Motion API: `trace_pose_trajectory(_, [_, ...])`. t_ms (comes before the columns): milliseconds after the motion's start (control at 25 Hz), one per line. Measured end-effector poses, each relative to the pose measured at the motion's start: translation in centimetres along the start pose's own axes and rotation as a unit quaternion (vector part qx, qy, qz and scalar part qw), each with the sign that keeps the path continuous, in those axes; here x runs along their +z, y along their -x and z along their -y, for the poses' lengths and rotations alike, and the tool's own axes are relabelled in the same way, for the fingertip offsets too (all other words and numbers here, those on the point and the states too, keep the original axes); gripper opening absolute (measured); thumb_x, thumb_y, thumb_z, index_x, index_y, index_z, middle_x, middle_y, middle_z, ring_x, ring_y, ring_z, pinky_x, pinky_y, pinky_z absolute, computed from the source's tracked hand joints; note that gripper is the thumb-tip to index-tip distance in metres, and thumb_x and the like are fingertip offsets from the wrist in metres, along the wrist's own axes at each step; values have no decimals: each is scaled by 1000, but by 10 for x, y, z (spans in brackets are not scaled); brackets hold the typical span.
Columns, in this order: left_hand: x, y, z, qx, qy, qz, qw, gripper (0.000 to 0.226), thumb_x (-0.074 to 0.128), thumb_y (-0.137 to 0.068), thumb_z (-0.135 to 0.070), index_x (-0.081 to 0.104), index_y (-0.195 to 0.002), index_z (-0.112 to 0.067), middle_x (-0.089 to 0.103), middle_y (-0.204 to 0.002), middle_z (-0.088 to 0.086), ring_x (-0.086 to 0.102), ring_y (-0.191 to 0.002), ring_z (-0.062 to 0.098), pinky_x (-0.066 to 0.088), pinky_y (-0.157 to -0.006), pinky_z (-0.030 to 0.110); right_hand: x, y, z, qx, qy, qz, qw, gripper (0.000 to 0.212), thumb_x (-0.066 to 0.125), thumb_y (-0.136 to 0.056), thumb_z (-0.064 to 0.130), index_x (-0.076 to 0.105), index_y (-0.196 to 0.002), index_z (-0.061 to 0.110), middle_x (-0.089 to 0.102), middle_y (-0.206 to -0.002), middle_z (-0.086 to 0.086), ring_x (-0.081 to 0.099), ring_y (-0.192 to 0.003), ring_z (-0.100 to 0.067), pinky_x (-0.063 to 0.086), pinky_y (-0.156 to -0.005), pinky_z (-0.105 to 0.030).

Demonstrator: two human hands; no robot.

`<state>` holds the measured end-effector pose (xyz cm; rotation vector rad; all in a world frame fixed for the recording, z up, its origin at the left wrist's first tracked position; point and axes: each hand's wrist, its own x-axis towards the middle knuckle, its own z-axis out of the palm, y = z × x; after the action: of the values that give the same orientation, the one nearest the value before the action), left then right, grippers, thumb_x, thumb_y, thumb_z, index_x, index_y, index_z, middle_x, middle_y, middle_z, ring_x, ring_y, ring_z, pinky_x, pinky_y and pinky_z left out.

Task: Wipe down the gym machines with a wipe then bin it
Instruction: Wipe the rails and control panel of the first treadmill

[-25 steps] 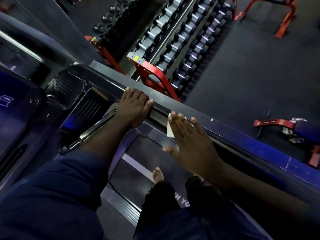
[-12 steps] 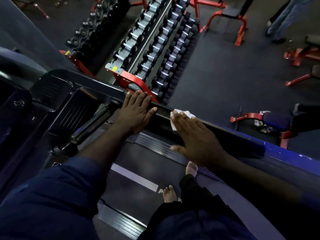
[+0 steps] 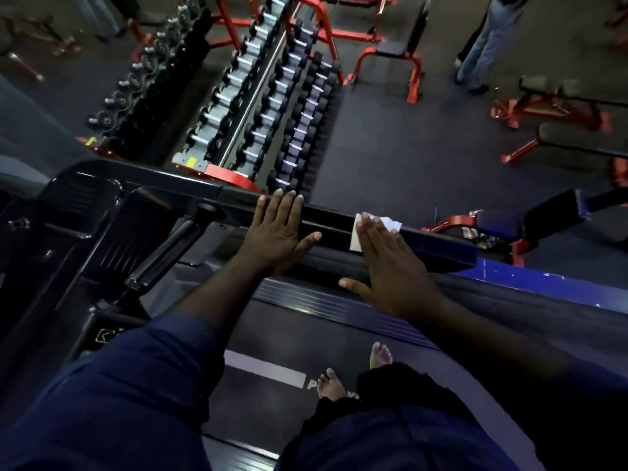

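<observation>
Straight ahead on the dark rubber floor [image 3: 390, 141], a red-framed dumbbell rack [image 3: 234, 175], loaded with tiered rows of black-ended, chrome-handled dumbbells [image 3: 261, 107]. Just left of it, a second rack [image 3: 149, 83] of all-black weights. Behind both, a red bench [image 3: 394, 49] with an upright black pad. Far right, the legs of a person in jeans [image 3: 486, 42], low red-legged benches [image 3: 557, 107] and, nearer, a blue-padded bench [image 3: 499, 224].
</observation>
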<state>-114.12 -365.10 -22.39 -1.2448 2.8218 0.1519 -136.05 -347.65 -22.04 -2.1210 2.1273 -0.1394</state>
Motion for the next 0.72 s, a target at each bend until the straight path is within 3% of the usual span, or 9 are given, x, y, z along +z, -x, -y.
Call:
trace_pose_trajectory(80, [1,0,-8,8,-1,16,1000,107,5,-89,-81,14,-166,-8,12,-174,10,0,-162,28,-4,-130,51,-1,7,-13,-18,17,10,1000,109,34,-93,83,-4,-165,11,-7,-174,-6,-4,-161,-22,15,-129,-46])
trace_pose_trajectory(200, [1,0,-21,26,0,8,1000,109,7,-89,-82,16,-166,-5,15,-174,12,2,-162,30,-2,-130,51,-7,14,-25,66,-12,4,998,112,29,-89,87,-3,-165,11,-4,-174,-7,-1,-161,-24,10,-130,-46])
trace_pose_trajectory(320, [1,-1,-33,43,1,13,999,109,6,-89,-82,16,-166,-5,16,-173,11,4,-162,29,-3,-130,51,-7,22,-36,15,6,33,999,113,30,-89,89,-14,-164,17,-12,-173,-1,-10,-160,-18,10,-130,-44])
trace_pose_trajectory(440, [-2,-7,-51,58,-7,26,998,109,3,-88,-82,14,-166,-7,16,-173,9,2,-161,27,-6,-129,50,-11,33,-50,79,-6,9,997,112,30,-89,88,-9,-165,15,-11,-173,-3,-6,-160,-20,8,-131,-44])
trace_pose_trajectory(600, [0,-13,-71,83,-16,23,996,106,3,-90,-81,17,-165,-7,22,-170,10,9,-160,28,-7,-129,49,-12,53,-64,19,6,21,1000,114,36,-90,88,-10,-165,16,-12,-174,-1,-9,-160,-17,8,-131,-41])
trace_pose_trajectory(720, [3,-18,-81,87,-17,13,996,104,4,-92,-81,22,-164,-8,28,-167,10,15,-158,30,-4,-129,50,-15,62,-73,67,-1,-1,998,115,34,-89,89,-8,-165,13,-10,-174,-4,-7,-160,-19,8,-131,-42])
